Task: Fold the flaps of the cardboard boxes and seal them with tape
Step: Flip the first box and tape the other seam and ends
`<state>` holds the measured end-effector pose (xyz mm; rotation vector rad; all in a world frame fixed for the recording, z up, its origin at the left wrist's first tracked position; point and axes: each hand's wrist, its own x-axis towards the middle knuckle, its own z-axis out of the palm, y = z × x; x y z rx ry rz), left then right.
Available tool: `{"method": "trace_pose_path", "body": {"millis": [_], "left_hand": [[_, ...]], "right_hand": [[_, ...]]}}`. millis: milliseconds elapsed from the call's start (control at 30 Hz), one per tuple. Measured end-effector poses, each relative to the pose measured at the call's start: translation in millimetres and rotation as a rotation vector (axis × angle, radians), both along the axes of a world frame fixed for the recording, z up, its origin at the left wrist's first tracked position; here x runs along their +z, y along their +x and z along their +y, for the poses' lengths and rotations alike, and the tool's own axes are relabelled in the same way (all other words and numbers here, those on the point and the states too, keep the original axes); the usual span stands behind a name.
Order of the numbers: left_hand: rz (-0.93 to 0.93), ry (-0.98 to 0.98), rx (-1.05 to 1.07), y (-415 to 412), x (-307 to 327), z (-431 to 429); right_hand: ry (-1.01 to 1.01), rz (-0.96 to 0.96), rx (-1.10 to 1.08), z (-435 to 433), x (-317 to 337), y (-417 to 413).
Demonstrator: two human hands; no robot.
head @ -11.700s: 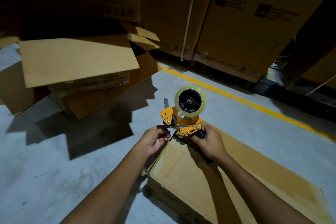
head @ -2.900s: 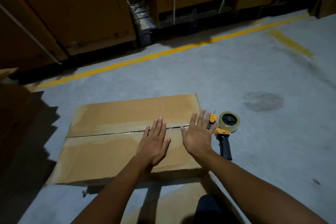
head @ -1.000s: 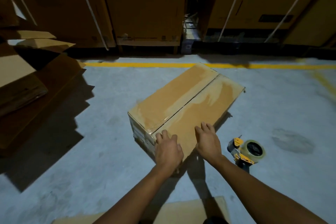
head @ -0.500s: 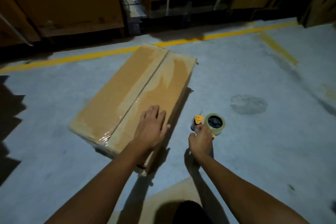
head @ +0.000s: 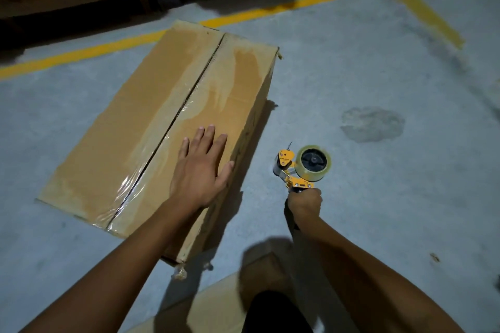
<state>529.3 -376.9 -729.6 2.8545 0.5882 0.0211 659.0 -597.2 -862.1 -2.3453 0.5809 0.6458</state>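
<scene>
Box [head: 151, 127] on the floor [head: 351, 76] is pinned by the flat, straight-fingered left hand [head: 200, 167], tape gun [head: 303, 167] beside it clasped at the handle by the right hand [head: 305, 205]; a strip is best run squarely along the seam [head: 189, 94], box held steady.

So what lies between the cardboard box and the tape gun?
Only bare concrete floor, partly shadowed by the cardboard box, as the head view shows. The tape gun in the right hand is clear of the box.
</scene>
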Motion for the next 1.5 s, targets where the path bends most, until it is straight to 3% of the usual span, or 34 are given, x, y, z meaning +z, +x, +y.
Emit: {"method": "trace_pose_path", "body": {"millis": [233, 433, 600, 667, 767, 833, 1067, 1267, 1500], "left_hand": [[-0.002, -0.008, 0.013, -1.2, -0.5, -0.1], [0.043, -0.011, 0.008, -2.7, 14.0, -4.8], [-0.071, -0.221, 0.09, -20.9, 24.8, -13.7], [-0.288, -0.545, 0.277, -27.9, 38.9, -18.9], [-0.672, -1.214, 0.677, -35.7, 81.5, -18.5], [-0.792, -1.438, 0.749, -47.4, 105.7, -6.8], [-0.778, -1.685, 0.791, -121.8, 122.0, 43.6], [-0.988, -1.972, 0.865, -178.6, 114.5, 69.0], [-1.055, -1.998, 0.885, -215.1, 89.4, 93.5]], "right_hand": [[0.418, 0.477, -0.121, 2.0, 7.6, 23.5], [0.777, 0.468, -0.186, 6.6, 70.8, 8.3], [0.971, 0.351, 0.015, 18.1, 140.8, -20.0], [0.963, 0.262, 0.085, 24.1, 165.7, -32.9], [0.937, 0.15, 0.2, 38.0, 195.6, -57.7], [0.951, 0.119, 0.281, 51.1, 213.9, -76.8], [0.777, -0.059, 0.67, 99.2, 248.7, -145.6], [0.478, -0.22, 0.941, 136.1, 254.8, -174.3], [0.304, -0.297, 1.069, 171.9, 264.0, -199.8]]}}
